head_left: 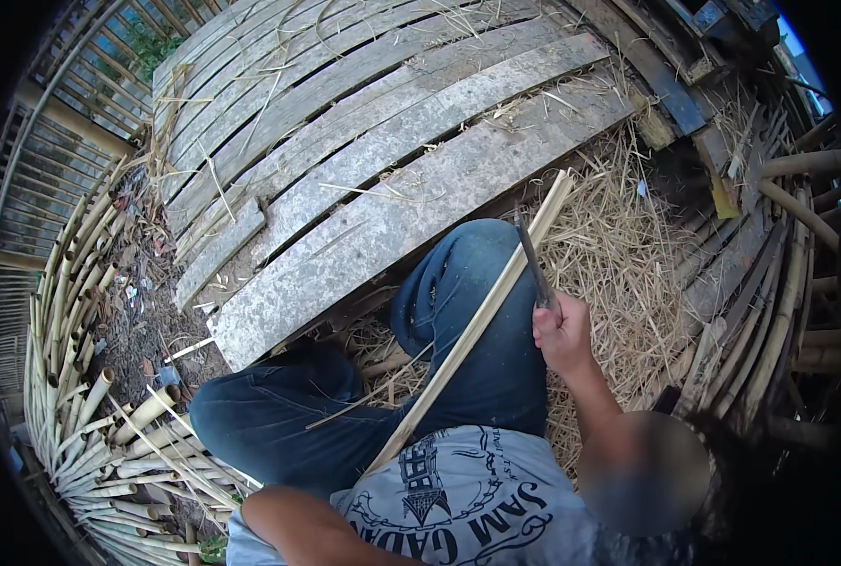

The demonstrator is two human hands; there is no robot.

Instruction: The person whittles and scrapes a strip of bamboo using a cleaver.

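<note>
My right hand (pixel 562 332) is closed round the handle of a knife (pixel 532 262), whose dark blade points up and away. The blade lies against a long pale bamboo strip (pixel 482 316). This strip runs diagonally from the straw near the planks down across my right thigh to my grey shirt (pixel 458 500). I sit with both knees in blue jeans (pixel 458 283) raised. Only my left forearm (pixel 293 528) shows at the bottom edge; the left hand itself is hidden.
Weathered grey planks (pixel 392 160) lie ahead of my knees. Dry straw and shavings (pixel 619 255) cover the ground to the right. Several cut bamboo pieces (pixel 109 424) are stacked at the left, and thicker bamboo poles (pixel 798 198) at the right. A slatted fence (pixel 33 179) stands at far left.
</note>
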